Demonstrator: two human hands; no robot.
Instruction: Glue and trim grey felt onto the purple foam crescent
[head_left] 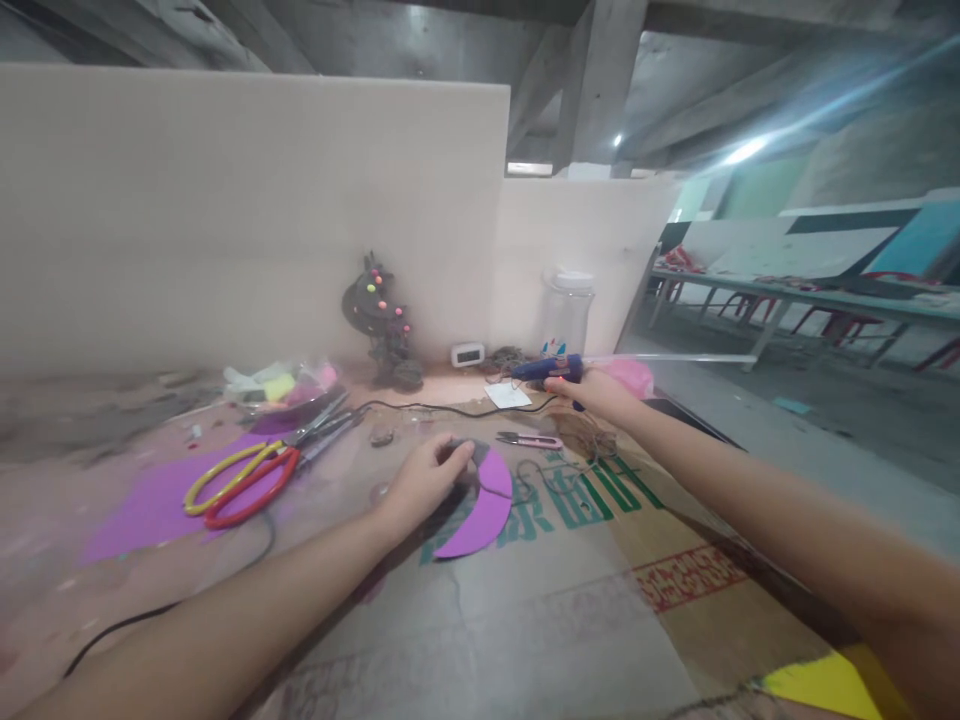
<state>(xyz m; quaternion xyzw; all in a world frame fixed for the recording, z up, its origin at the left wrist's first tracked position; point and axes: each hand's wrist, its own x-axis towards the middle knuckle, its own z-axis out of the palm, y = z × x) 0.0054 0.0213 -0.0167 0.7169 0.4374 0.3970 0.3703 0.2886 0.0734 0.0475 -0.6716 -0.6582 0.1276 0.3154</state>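
Note:
My left hand (pixel 424 480) pinches the upper end of a purple crescent-shaped cutout (pixel 491 505), where a grey part shows by the thumb. A thin dark string crosses the crescent. My right hand (pixel 596 392) is closed around a blue glue gun (pixel 551 369), its nozzle pointing left over a small white paper square (pixel 508 395). From the gun's back a long clear glue stick (pixel 675 358) sticks out to the right. Pink-handled thread snips (pixel 536 441) lie between my hands.
Scissors with yellow and red handles (pixel 251 485) rest on purple sheet (pixel 150 500) at left. Behind stand a dark crescent ornament with coloured beads (pixel 379 305), a small white digital clock (pixel 468 355) and a clear plastic bottle (pixel 568 310). Printed cardboard (pixel 555 610) covers the table.

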